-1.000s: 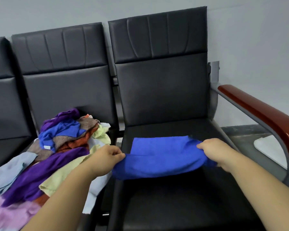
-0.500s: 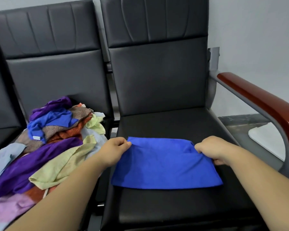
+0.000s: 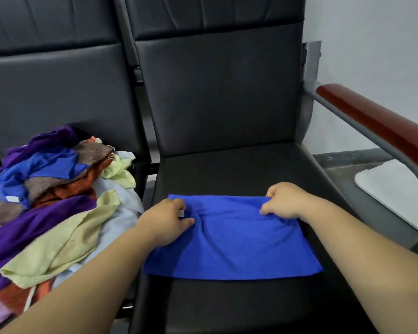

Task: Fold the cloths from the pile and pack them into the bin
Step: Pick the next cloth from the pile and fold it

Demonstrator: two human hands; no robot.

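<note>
A blue cloth (image 3: pixel 234 247) lies folded flat on the black seat (image 3: pixel 227 169) of the right-hand chair. My left hand (image 3: pixel 164 222) pinches its far left corner, fingers curled, with a small white tag showing at the fingertips. My right hand (image 3: pixel 285 203) pinches the far right corner, and the cloth is creased between the two hands. The pile of cloths (image 3: pixel 51 203), in purple, blue, brown, orange, pale yellow and light blue, lies on the seat to the left. No bin is in view.
A wooden armrest (image 3: pixel 377 126) on a grey metal frame runs along the right side of the chair. Beyond it, a white flat object (image 3: pixel 396 191) lies low on the floor. Black chair backs stand behind both seats.
The blue cloth went from hanging between my hands to lying flat on the seat. Both hands have since drawn slightly inward along its far edge, wrinkling it. The camera tilted downward.
</note>
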